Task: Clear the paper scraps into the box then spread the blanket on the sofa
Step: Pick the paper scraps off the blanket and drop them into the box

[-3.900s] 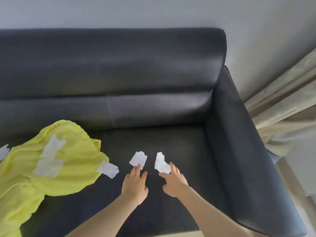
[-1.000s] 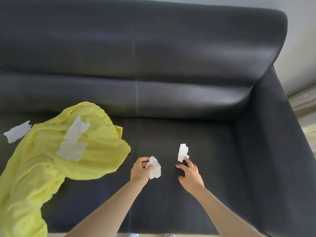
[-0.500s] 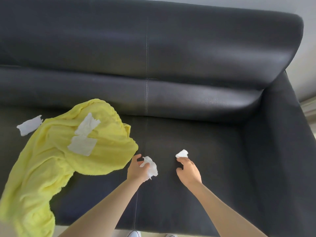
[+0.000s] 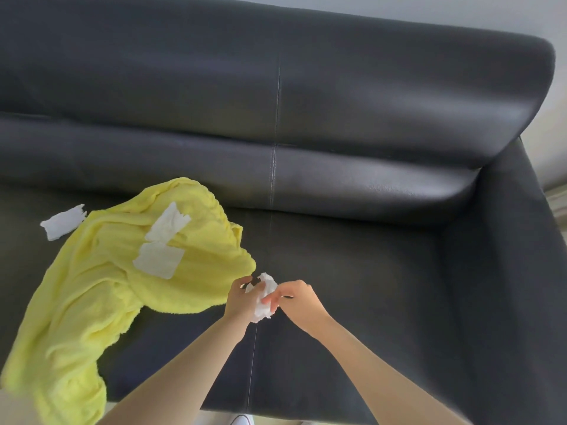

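Brought together since a second ago: left hand (image 4: pixel 242 299) and right hand (image 4: pixel 299 300), both pinching crumpled paper scraps (image 4: pixel 264 297) above the sofa (image 4: pixel 352 271) seat. Gathering step; next, carrying to the box, unseen. Three scraps left: two on the yellow blanket (image 4: pixel 92 302), one beside it. Blanket bunched, not spread.

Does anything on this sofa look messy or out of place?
Yes. A yellow blanket lies crumpled on the sofa seat, hanging over the front edge. Two torn paper scraps lie on it, and another scrap sits on the seat beside it. Both hands hold a wad of scraps.
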The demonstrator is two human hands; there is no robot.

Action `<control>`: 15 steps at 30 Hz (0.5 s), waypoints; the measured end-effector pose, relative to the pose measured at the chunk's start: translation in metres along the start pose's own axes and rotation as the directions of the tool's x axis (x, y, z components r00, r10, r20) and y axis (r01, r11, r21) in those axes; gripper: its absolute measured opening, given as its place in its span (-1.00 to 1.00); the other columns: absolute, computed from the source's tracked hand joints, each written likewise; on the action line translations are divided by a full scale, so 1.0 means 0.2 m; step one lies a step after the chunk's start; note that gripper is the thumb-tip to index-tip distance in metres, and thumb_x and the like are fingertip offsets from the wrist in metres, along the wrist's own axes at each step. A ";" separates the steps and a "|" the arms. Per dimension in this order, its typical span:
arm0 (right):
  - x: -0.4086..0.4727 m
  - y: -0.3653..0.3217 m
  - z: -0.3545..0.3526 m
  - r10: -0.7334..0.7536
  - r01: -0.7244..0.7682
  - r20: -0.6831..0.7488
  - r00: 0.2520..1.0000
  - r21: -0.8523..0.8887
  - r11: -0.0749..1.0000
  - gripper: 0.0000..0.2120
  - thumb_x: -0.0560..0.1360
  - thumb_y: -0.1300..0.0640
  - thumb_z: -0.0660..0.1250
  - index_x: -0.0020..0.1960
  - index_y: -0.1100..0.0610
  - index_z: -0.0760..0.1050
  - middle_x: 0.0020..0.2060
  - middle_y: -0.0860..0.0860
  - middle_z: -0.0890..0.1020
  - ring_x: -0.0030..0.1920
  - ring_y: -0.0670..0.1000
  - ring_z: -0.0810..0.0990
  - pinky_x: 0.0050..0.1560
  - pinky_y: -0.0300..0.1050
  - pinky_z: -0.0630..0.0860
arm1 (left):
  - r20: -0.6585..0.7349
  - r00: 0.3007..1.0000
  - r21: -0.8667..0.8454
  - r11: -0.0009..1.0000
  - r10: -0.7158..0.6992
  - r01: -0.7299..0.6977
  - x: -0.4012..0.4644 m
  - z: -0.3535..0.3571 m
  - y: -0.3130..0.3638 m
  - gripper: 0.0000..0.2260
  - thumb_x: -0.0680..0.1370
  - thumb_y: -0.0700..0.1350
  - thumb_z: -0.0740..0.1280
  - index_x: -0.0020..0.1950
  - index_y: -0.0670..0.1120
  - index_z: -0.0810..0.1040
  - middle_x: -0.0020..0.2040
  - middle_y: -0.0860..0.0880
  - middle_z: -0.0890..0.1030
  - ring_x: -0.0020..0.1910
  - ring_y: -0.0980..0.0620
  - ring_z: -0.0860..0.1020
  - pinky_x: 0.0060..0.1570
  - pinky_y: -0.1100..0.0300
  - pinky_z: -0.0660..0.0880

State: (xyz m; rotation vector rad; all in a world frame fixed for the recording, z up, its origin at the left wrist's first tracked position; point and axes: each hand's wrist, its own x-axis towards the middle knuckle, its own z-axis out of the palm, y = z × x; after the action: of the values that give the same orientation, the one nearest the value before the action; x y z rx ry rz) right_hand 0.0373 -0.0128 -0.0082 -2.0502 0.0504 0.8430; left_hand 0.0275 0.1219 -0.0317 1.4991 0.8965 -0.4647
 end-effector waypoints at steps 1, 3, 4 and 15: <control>0.00 0.00 0.00 0.007 -0.006 -0.033 0.999 0.052 0.999 -0.58 0.37 0.36 0.06 -0.42 -0.03 0.54 -0.15 -0.18 0.69 -0.20 -0.18 0.53 -0.19 -0.29 0.42 | 0.000 1.000 0.025 1.000 0.017 -0.017 0.00 -0.01 0.00 -0.74 0.56 -0.20 0.31 0.23 -0.04 0.41 0.05 -0.09 0.53 -0.22 0.05 0.50 -0.30 0.21 0.44; 0.00 0.00 -0.01 0.036 -0.021 -0.134 0.990 0.114 0.993 -0.61 0.39 0.36 0.06 -0.30 -0.02 0.54 -0.13 -0.15 0.68 -0.13 -0.17 0.58 -0.14 -0.27 0.48 | -0.049 0.999 0.010 1.000 0.007 -0.007 0.00 -0.02 0.01 -0.76 0.53 -0.28 0.28 0.16 -0.05 0.49 -0.01 -0.07 0.56 -0.24 0.04 0.51 -0.33 0.21 0.44; 0.01 0.01 -0.01 0.037 -0.016 -0.182 0.983 0.114 0.993 -0.65 0.41 0.34 0.10 -0.19 -0.03 0.55 -0.08 -0.16 0.66 -0.06 -0.16 0.57 -0.09 -0.26 0.48 | -0.060 0.998 0.001 1.000 -0.001 0.001 0.01 -0.03 0.01 -0.77 0.52 -0.28 0.27 0.12 -0.04 0.53 0.00 -0.08 0.57 -0.21 0.00 0.52 -0.33 0.20 0.44; 0.10 -0.01 0.11 0.109 -0.104 -0.038 0.993 0.120 0.987 -0.45 0.34 -0.03 0.51 0.29 -0.02 0.46 0.03 -0.09 0.63 0.04 -0.05 0.62 0.08 -0.13 0.57 | -0.017 0.998 -0.090 0.995 -0.054 0.052 0.00 -0.10 0.07 -0.81 0.55 -0.28 0.26 0.10 -0.07 0.53 0.09 -0.10 0.51 -0.09 -0.07 0.52 -0.32 0.21 0.42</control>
State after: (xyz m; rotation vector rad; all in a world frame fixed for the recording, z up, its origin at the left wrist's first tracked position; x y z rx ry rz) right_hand 0.0409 0.0090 -0.0263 -1.9683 0.2313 0.8404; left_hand 0.0345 0.1419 -0.0200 1.4027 0.9625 -0.4433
